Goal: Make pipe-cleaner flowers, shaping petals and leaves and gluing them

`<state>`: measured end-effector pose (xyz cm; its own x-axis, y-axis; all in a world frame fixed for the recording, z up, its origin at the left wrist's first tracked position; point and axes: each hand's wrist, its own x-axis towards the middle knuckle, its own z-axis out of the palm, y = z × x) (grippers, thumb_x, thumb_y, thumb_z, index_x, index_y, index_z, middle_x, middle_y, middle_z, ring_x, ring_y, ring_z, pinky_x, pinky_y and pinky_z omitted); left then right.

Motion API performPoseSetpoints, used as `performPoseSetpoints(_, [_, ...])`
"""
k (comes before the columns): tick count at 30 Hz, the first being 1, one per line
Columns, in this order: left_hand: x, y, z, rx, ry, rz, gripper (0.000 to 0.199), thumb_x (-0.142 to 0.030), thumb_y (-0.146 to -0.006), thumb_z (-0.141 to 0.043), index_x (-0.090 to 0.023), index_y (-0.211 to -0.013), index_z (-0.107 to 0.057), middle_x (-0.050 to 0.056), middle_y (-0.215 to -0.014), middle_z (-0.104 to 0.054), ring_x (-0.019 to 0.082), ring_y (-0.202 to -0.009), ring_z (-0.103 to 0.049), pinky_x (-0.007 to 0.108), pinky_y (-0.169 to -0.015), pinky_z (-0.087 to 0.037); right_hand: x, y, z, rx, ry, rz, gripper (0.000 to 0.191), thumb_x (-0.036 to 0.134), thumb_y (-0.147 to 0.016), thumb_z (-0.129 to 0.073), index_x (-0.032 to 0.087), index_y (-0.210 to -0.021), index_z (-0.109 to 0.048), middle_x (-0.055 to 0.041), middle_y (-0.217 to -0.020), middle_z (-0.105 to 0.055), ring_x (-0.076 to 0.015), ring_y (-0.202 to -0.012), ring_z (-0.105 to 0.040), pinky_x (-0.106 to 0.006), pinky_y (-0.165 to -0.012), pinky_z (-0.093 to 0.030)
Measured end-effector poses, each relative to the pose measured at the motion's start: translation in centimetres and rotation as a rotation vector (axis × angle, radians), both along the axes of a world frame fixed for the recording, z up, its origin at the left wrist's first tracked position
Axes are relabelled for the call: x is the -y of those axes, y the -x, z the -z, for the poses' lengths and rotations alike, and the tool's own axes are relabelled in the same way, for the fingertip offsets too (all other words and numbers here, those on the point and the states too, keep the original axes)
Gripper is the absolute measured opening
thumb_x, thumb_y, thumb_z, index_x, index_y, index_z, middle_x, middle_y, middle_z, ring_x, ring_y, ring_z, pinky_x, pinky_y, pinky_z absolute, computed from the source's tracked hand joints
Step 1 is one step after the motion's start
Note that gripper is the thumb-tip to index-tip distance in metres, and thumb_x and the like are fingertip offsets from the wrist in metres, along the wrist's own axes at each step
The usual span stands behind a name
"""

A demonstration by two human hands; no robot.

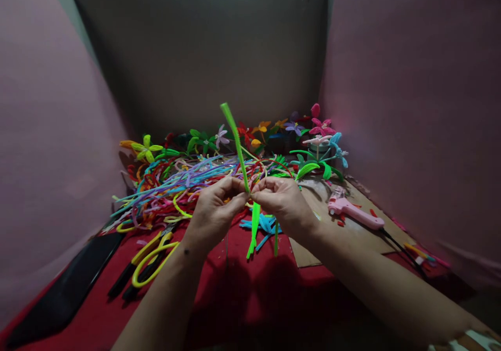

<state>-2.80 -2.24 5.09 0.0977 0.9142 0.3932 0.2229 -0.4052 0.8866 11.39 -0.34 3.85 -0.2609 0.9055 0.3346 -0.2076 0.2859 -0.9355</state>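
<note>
Both hands meet over the middle of the red-covered table. A bright green pipe cleaner strand (237, 141), perhaps several side by side, rises from the fingertips, leaning slightly left. My left hand (220, 205) pinches its lower end between thumb and forefinger. Tip to tip with it, my right hand (279, 202) pinches at the same spot; its fingers are curled in. Below the hands are short green pipe cleaner pieces (253, 232); I cannot tell whether they hang from the grip or lie on the table. Short blue pipe cleaner pieces (265, 225) lie crossed just behind.
A heap of coloured pipe cleaners (188, 176) spreads behind my left hand. Pipe cleaner flowers (323, 127) line the back. Yellow-handled pliers (152, 257) and a black flat object (66, 288) lie left. A pink glue gun (354, 211) rests on cardboard (307, 252) at right.
</note>
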Motion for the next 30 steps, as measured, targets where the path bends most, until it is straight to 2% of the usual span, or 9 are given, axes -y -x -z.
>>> performPoseSetpoints(4, [-0.4, -0.5, 0.0, 0.238, 0.178, 0.007, 0.009, -0.019, -0.064, -0.065, -0.014, -0.062, -0.057, -0.005, -0.055, -0.051, 0.006, -0.05, -0.043, 0.02, -0.05, -0.034, 0.1, 0.1, 1.1, 0.271, -0.322, 0.242, 0.004, 0.02, -0.072, -0.051, 0.017, -0.07, -0.054, 0.0024, -0.058, -0.05, -0.0082, -0.051, -0.04, -0.023, -0.051, -0.03])
performPoseSetpoints(8, [-1.0, -0.7, -0.1, 0.386, 0.398, 0.077, 0.01, -0.016, -0.057, -0.066, -0.013, -0.056, -0.056, -0.003, -0.051, -0.051, 0.008, -0.047, -0.047, 0.023, -0.052, -0.038, -0.2, -0.1, 1.7, 0.414, -0.493, 0.328, 0.008, 0.022, -0.076, -0.049, 0.018, -0.074, -0.056, -0.0005, -0.064, -0.056, -0.0106, -0.056, -0.047, -0.025, -0.058, -0.035])
performPoseSetpoints(10, [-1.2, -0.6, -0.3, 0.401, 0.441, 0.087, 0.009, -0.016, -0.056, -0.066, -0.012, -0.056, -0.057, -0.002, -0.051, -0.052, 0.008, -0.047, -0.049, 0.024, -0.053, -0.04, -0.5, -0.2, 1.7, 0.395, -0.474, 0.298, 0.008, 0.021, -0.076, -0.049, 0.018, -0.075, -0.057, -0.0004, -0.063, -0.056, -0.011, -0.057, -0.048, -0.024, -0.059, -0.036])
performPoseSetpoints(16, [-0.9, 0.2, -1.0, 0.301, 0.394, 0.096, 0.012, -0.02, -0.059, -0.07, -0.013, -0.06, -0.06, -0.002, -0.052, -0.056, 0.007, -0.046, -0.049, 0.021, -0.05, -0.039, -1.1, -0.7, 0.4, 0.148, -0.211, 0.005, 0.006, 0.02, -0.072, -0.054, 0.014, -0.071, -0.057, 0.0001, -0.065, -0.056, -0.0083, -0.057, -0.047, -0.021, -0.054, -0.037])
performPoseSetpoints(18, [-0.3, 0.6, -1.4, 0.223, 0.345, 0.083, 0.013, -0.024, -0.063, -0.07, -0.014, -0.066, -0.063, 0.0, -0.059, -0.06, 0.008, -0.051, -0.053, 0.021, -0.052, -0.041, -1.0, -0.8, -0.2, 0.096, -0.138, -0.032, 0.007, 0.02, -0.07, -0.057, 0.013, -0.068, -0.056, 0.0022, -0.06, -0.052, -0.0061, -0.051, -0.042, -0.019, -0.049, -0.033])
performPoseSetpoints(22, [1.0, 1.5, -2.4, -0.036, 0.15, -0.056, 0.016, -0.028, -0.068, -0.068, -0.016, -0.079, -0.067, 0.002, -0.071, -0.065, 0.012, -0.063, -0.058, 0.023, -0.061, -0.046, -1.2, -1.3, -0.7, -0.025, 0.073, -0.164, 0.01, 0.021, -0.066, -0.06, 0.013, -0.063, -0.054, 0.0071, -0.046, -0.04, -0.0034, -0.04, -0.029, -0.019, -0.04, -0.021])
performPoseSetpoints(24, [1.3, 1.8, -2.6, -0.157, -0.006, -0.083, 0.015, -0.027, -0.069, -0.066, -0.018, -0.081, -0.067, 0.002, -0.074, -0.065, 0.014, -0.068, -0.059, 0.024, -0.063, -0.047, -1.5, -1.5, -0.6, -0.069, 0.169, -0.297, 0.011, 0.02, -0.065, -0.061, 0.013, -0.063, -0.053, 0.0088, -0.041, -0.035, -0.0029, -0.037, -0.024, -0.019, -0.038, -0.017])
performPoseSetpoints(27, [1.3, 1.9, -2.6, -0.398, -0.308, -0.052, 0.013, -0.024, -0.072, -0.064, -0.019, -0.083, -0.068, 0.004, -0.081, -0.063, 0.014, -0.075, -0.059, 0.024, -0.067, -0.047, -1.9, -1.7, -0.3, -0.125, 0.26, -0.488, 0.013, 0.018, -0.064, -0.063, 0.013, -0.062, -0.052, 0.0101, -0.04, -0.03, -0.0021, -0.036, -0.02, -0.019, -0.037, -0.013])
performPoseSetpoints(30, [1.1, 1.8, -2.4, -0.595, -0.538, -0.044, 0.01, -0.021, -0.075, -0.06, -0.02, -0.08, -0.068, 0.004, -0.083, -0.059, 0.012, -0.074, -0.056, 0.022, -0.065, -0.045, -1.8, -1.6, -0.4, -0.165, 0.338, -0.565, 0.016, 0.017, -0.062, -0.064, 0.014, -0.06, -0.049, 0.011, -0.04, -0.028, -0.0014, -0.035, -0.018, -0.018, -0.036, -0.011])
